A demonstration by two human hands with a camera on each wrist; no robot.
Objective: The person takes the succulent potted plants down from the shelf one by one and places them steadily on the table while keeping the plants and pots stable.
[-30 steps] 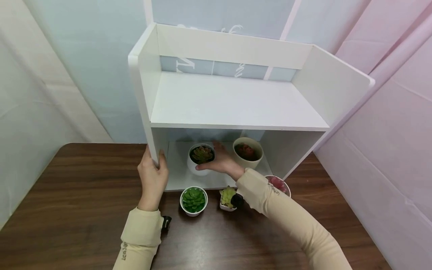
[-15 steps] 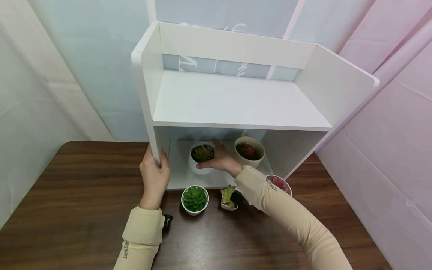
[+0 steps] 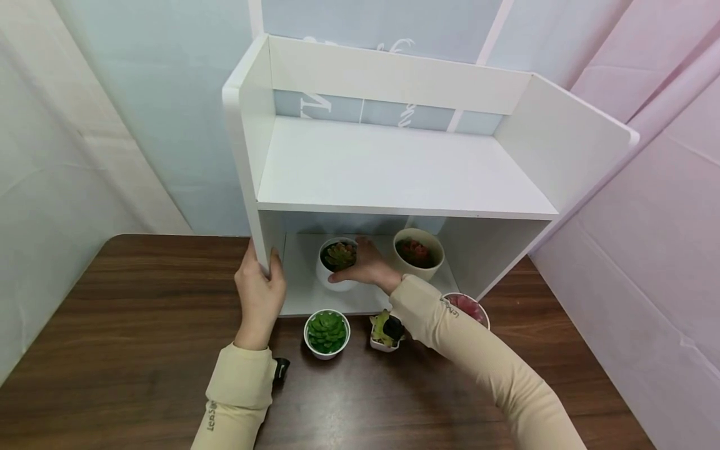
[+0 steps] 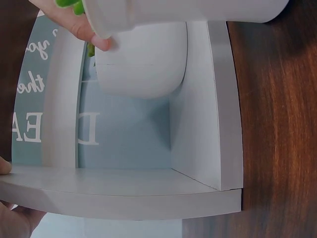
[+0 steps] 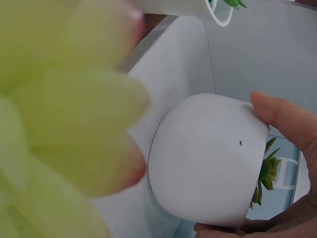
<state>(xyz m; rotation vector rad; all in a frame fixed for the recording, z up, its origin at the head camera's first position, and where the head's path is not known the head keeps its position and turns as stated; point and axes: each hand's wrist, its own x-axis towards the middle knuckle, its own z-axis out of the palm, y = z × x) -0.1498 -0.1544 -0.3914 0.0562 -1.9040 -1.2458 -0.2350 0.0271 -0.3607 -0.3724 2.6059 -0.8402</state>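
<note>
A white round pot with a reddish-green succulent stands on the lower board of a white shelf unit. My right hand grips it near the rim; in the right wrist view the thumb lies on one side of the white pot and fingers on the other. With my left hand I hold the front edge of the unit's left side panel, thumb inside, fingers outside. In the left wrist view, fingertips show at that panel.
Right of the held pot, a cream pot with a red succulent stands on the lower board. In front, on the wooden table, are a green succulent, a yellow-green one and a pink one, partly behind the right sleeve.
The whole head view has shifted slightly to the right. Both hands keep their holds, and the white pot stays in the same place on the lower board.
</note>
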